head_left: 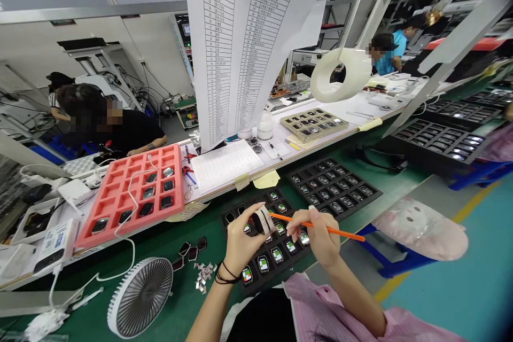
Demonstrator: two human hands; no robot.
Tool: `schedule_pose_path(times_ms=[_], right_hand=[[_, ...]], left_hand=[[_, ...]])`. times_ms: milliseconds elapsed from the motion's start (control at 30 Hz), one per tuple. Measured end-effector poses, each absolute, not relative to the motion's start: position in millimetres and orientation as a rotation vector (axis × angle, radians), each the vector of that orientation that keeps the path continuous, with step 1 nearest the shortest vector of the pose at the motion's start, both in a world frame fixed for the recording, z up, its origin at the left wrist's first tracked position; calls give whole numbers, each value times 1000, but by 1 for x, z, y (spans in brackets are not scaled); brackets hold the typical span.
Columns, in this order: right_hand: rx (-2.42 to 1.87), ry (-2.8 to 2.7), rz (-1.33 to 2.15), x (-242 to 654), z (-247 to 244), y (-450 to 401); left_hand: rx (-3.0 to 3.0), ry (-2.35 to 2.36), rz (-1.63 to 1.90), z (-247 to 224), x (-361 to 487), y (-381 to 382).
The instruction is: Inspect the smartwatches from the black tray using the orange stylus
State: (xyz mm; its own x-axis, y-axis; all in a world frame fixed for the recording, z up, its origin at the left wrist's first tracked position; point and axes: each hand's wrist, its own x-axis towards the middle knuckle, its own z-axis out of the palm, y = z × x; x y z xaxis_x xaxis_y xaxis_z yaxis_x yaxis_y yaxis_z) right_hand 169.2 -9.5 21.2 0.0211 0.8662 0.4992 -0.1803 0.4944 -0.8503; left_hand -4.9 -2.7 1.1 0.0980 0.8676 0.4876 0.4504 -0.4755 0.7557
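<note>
My left hand [242, 238] is raised over a black tray [280, 269] and grips a smartwatch body [262, 221], turned edge-on, between thumb and fingers. In my right hand [320, 235] is a thin orange stick [348, 234], pinched near its middle. Its tip points left and meets or nearly meets the side of the watch; I cannot tell whether they touch. Below both hands, the tray holds several watches, many with lit screens in green and white, such as one lit watch [263, 264] at the front. My hands hide part of the tray.
A second black tray [375, 193] of watches lies to the right. Left are a pink tray [116, 184], a white fan [140, 296], loose dark watch faces [193, 254] and small silvery pieces [204, 276]. Printed sheets [244, 26] and a tape roll [320, 77] hang ahead. Other people sit beyond.
</note>
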Motion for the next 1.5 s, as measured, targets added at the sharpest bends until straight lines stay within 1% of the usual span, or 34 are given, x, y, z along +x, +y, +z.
schedule_pose_path(times_ms=[533,1000,1500], right_hand=[[-754,-1428,833,168,29,-10],[-691,-1378,937,167,23,-11],[-755,-1411,901,166,29,-12]], left_hand=[[2030,1329,1362,-2,-5,-1],[1978,1343,1277,1,-3,-2],[1994,1360,1303,-1,-3,-3]])
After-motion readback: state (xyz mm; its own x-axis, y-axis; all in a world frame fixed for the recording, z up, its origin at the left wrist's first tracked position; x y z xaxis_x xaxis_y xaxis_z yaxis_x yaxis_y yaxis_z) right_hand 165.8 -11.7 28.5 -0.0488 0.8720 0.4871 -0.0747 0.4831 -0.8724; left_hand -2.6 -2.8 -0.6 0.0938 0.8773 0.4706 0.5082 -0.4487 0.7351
